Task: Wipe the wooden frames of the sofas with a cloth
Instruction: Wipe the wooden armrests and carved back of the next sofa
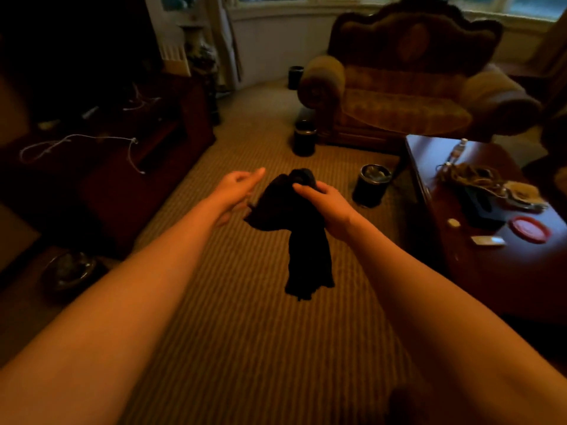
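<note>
Cloth point(302, 228) first, since that's the whole tool here: it's dark, bunched up top and dangling loose below, held out over the striped carpet point(245, 317) in the middle of the room. The right hand point(326, 207) grips the bunched top with the fingers curled round it. The left hand point(236, 191) sits just beside it, fingers mostly straight and relaxed, not holding anything as far as I can tell, maybe brushing the cloth's edge.

Stuff that could go sideways, imo. That hanging tail is long and floppy, so if it isn't folded into a pad it'll drag and flick instead of wiping. On the right, the dark glossy table point(435, 179) carries a tangle of cord point(469, 176), a small bottle point(458, 148) and a red ring thing point(529, 229), so a swinging tail could snag or knock those.

Further along there are little black bins point(371, 185) on the floor, right in the walking line, easy to kick in this dim light.

The sofa point(408, 87) is at the far right, well apart from the hands, its carved dark frame point(429, 13) running along the top. Carvings catch loose fabric, and the gloom could hide missed spots.
</note>
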Available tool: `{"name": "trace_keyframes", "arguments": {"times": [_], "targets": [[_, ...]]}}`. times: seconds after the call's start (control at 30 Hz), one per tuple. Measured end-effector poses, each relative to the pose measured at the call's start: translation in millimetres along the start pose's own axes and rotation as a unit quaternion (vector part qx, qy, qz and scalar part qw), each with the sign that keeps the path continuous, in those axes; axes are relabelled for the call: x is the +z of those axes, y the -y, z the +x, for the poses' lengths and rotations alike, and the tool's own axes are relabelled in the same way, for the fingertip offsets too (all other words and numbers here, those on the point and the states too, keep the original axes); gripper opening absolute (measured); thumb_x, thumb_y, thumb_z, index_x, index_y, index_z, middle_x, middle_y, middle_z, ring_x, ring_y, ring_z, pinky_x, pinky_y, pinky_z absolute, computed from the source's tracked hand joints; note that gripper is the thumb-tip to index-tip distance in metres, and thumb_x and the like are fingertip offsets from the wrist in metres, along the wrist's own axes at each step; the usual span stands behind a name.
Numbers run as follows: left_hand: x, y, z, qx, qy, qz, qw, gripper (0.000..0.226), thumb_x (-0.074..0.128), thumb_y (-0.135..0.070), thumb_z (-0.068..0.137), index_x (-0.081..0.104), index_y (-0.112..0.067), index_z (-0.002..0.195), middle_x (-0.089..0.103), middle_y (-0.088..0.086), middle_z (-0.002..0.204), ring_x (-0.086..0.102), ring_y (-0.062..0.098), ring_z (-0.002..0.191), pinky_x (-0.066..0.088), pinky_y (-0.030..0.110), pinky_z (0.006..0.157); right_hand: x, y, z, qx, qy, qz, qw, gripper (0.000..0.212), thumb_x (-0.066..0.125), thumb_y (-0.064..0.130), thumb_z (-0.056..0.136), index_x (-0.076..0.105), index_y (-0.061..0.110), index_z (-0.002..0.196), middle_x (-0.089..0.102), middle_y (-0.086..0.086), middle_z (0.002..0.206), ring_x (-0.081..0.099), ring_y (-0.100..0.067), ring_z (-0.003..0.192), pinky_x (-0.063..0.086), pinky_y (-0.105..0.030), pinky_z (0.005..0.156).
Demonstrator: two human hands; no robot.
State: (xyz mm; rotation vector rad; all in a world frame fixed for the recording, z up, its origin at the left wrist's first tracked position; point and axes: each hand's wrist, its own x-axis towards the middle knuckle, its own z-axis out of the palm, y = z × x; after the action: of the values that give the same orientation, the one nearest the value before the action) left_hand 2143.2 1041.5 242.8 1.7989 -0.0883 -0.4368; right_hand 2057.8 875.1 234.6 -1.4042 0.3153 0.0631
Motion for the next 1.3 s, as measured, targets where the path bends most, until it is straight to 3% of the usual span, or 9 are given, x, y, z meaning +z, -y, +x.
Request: {"name": "trace_keyframes", "arguments": {"times": [0.07, 0.17, 0.3, 0.47, 0.67, 0.83, 1.07, 1.17, 1.3], "targets": [[3, 16, 3, -0.098, 0.032, -0.004, 0.995, 0.053, 0.052, -0.058, 0.086, 0.054, -0.014, 0.116, 0.057, 0.007, 0.112, 0.054, 0.018, 0.107, 0.044, 0.032, 0.084, -2, 10, 16, -0.003, 0.02, 0.034, 0.999, 0.017, 0.059, 0.026, 0.092, 0.06, 0.013, 0.102, 0.067, -0.004, 0.086, 0.067, -0.018, 0.079, 0.056, -0.03, 0.068], [11, 29, 10, -0.151, 0.125, -0.032, 0.98, 0.086, 0.046, -0.074, 0.07, 0.049, -0.014, 0.131, 0.056, 0.005, 0.126, 0.05, 0.019, 0.121, 0.036, 0.039, 0.101, -5, 20, 42, -0.004, 0.06, 0.076, 0.995, 0.011, 0.055, 0.021, 0.093, 0.056, 0.014, 0.101, 0.061, -0.006, 0.086, 0.062, -0.018, 0.078, 0.052, -0.031, 0.07], [26, 19, 33, -0.112, 0.19, -0.044, 0.974, 0.044, 0.047, -0.056, 0.088, 0.06, -0.026, 0.117, 0.067, -0.01, 0.106, 0.059, 0.007, 0.104, 0.039, 0.033, 0.095, -11, 29, 75, -0.002, 0.094, 0.107, 0.99, 0.019, 0.056, 0.011, 0.091, 0.05, 0.01, 0.11, 0.06, -0.01, 0.089, 0.062, -0.021, 0.081, 0.054, -0.033, 0.07], [23, 1, 95, -0.02, 0.102, -0.047, 0.993, 0.01, 0.058, -0.025, 0.093, 0.06, -0.017, 0.088, 0.064, -0.001, 0.088, 0.06, 0.01, 0.084, 0.044, 0.023, 0.075, -15, 32, 129, -0.023, 0.063, 0.078, 0.995, 0.022, 0.057, 0.006, 0.089, 0.053, 0.008, 0.111, 0.064, -0.013, 0.094, 0.065, -0.025, 0.087, 0.054, -0.036, 0.076], [-11, -26, 191, -0.009, 0.119, -0.019, 0.993, 0.015, 0.054, -0.022, 0.095, 0.052, -0.019, 0.08, 0.058, -0.002, 0.08, 0.056, 0.009, 0.074, 0.047, 0.025, 0.072, -12, 55, 209, -0.047, -0.018, 0.068, 0.996, 0.033, 0.059, 0.0, 0.087, 0.049, 0.008, 0.118, 0.064, -0.01, 0.097, 0.066, -0.021, 0.084, 0.055, -0.029, 0.068], [-44, -49, 281, -0.003, 0.097, 0.016, 0.995, 0.019, 0.051, -0.023, 0.097, 0.049, -0.02, 0.079, 0.055, -0.004, 0.078, 0.052, 0.005, 0.068, 0.043, 0.019, 0.055, -3, 78, 293, -0.013, -0.075, 0.01, 0.997, 0.046, 0.053, -0.002, 0.091, 0.043, 0.013, 0.133, 0.057, -0.012, 0.12, 0.06, -0.028, 0.104, 0.053, -0.034, 0.077], [-45, -84, 394, 0.036, 0.122, -0.123, 0.984, 0.019, 0.045, -0.01, 0.099, 0.05, -0.016, 0.081, 0.053, 0.004, 0.077, 0.052, 0.01, 0.069, 0.043, 0.022, 0.062, -22, 98, 385, 0.02, -0.136, 0.008, 0.991, 0.029, 0.047, 0.012, 0.097, 0.05, 0.008, 0.125, 0.06, -0.012, 0.119, 0.062, -0.022, 0.096, 0.053, -0.028, 0.066], [-22, -96, 443, 0.041, 0.121, -0.155, 0.98, 0.018, 0.042, -0.012, 0.1, 0.049, -0.017, 0.084, 0.054, 0.003, 0.077, 0.054, 0.007, 0.065, 0.046, 0.02, 0.061, -47, 102, 427, 0.036, -0.085, 0.087, 0.992, 0.034, 0.053, 0.023, 0.095, 0.051, 0.012, 0.127, 0.062, -0.008, 0.12, 0.062, -0.024, 0.104, 0.054, -0.031, 0.077], [12, -116, 512, 0.04, 0.124, -0.139, 0.982, 0.019, 0.039, -0.01, 0.101, 0.045, -0.019, 0.085, 0.053, 0.004, 0.076, 0.057, 0.005, 0.057, 0.048, 0.021, 0.056, -92, 106, 492, 0.136, -0.028, -0.035, 0.99, 0.041, 0.066, 0.036, 0.086, 0.049, 0.033, 0.123, 0.063, 0.002, 0.114, 0.061, -0.023, 0.103, 0.048, -0.041, 0.092]]}}
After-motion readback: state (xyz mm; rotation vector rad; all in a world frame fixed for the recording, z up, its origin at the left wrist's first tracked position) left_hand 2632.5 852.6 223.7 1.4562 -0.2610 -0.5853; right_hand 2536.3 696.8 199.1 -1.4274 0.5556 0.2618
